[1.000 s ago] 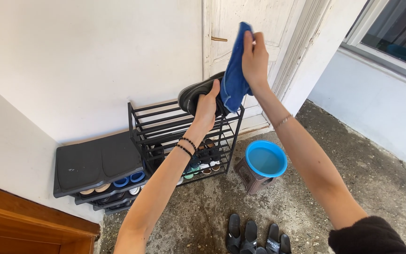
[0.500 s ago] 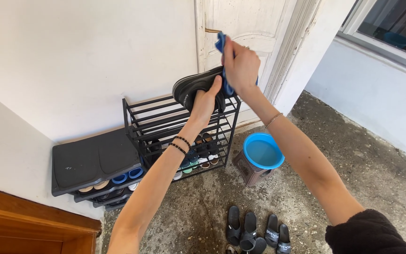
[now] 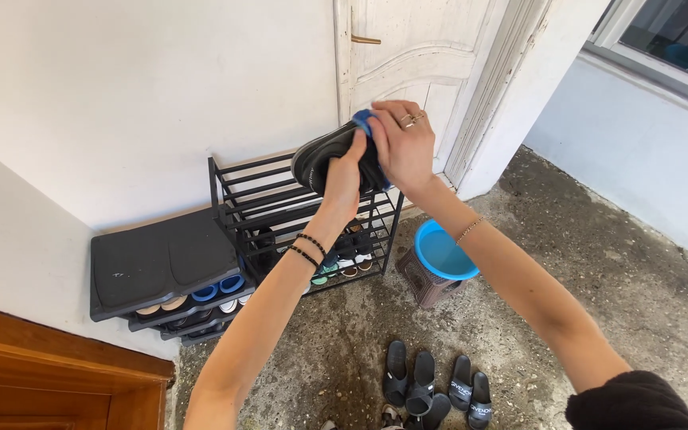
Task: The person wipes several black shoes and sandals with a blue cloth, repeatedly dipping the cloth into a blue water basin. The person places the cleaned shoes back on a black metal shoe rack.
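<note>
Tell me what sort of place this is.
Probably the entrance porch of a home: a black shoe rack loaded with footwear stands against the wall beside a white door, and pairs of black slides lie on the rough concrete floor.

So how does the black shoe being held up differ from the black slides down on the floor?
The black shoe is in the air, gripped by the left hand, while the black slides lie flat on the concrete floor. The right hand presses a blue cloth against the shoe; nothing touches the slides. The shoe is tilted, the slides are strap-up. Both are black.
</note>
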